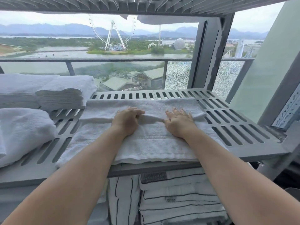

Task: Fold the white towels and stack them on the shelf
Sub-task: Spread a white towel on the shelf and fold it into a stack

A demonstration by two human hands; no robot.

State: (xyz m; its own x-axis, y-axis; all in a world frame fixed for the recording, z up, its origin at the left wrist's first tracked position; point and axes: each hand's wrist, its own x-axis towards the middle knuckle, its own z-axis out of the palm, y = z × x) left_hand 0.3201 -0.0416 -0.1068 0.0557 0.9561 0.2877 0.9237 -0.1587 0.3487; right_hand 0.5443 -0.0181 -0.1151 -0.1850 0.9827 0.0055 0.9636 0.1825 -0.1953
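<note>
A white towel (151, 143) lies spread across the grey slotted shelf (235, 127), with a raised fold running across its middle. My left hand (128, 121) rests on the towel left of centre, its fingers curled round that fold. Just to its right, my right hand (179, 123) lies on the towel with its fingers straight and spread, pressing the cloth down, the thumb against the fold. Both forearms reach in from the bottom of the view.
Folded white towels (61, 93) are stacked at the shelf's back left, and another bundle (24, 130) sits at the front left. Striped towels (178, 200) fill the shelf below. An upper shelf (146, 5) hangs overhead, a grey post (209, 54) stands behind on the right, and a window lies beyond.
</note>
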